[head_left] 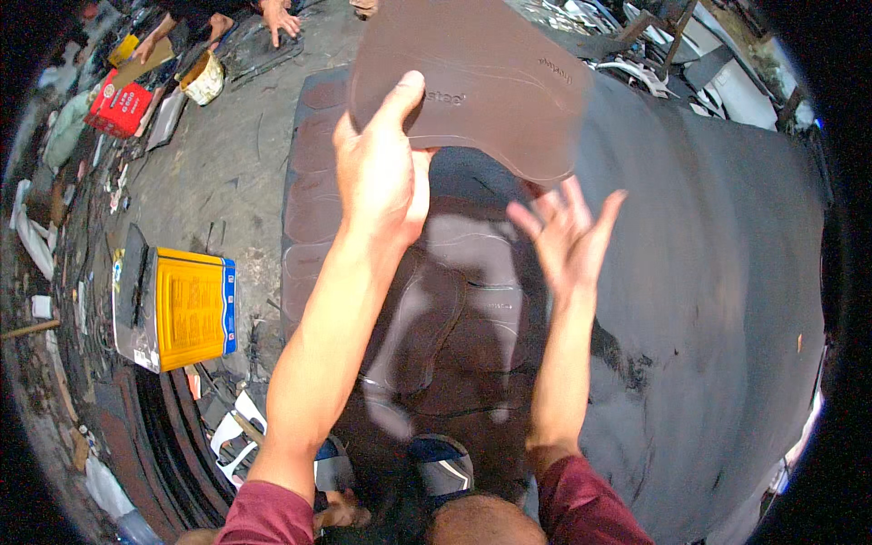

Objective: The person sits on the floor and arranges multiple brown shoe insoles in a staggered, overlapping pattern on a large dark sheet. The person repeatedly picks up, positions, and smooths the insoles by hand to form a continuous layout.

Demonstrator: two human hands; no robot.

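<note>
A thin brown sheet piece (490, 82) with curved edges and pressed-in lettering is held up at the far middle. My left hand (381, 177) grips its near left edge, thumb on top and fingers underneath. By the piece's lower right corner is my right hand (574, 236), fingers spread and slightly blurred; nothing is in its grasp, and whether a fingertip touches the corner is unclear. Below both hands lies a dark brown sheet (490, 254) marked with shoe-sole outlines, partly in the shadow of my arms. More sole shapes (309, 218) run along its left side.
A yellow and blue tin (193, 309) with a dark flat piece against it stands at left. White cut-out scraps (241, 431) lie nearer me. Large dark sheeting (699, 300) spreads at right. Far left are a red box (120, 107), a bucket (202, 77) and another person's hand (280, 20).
</note>
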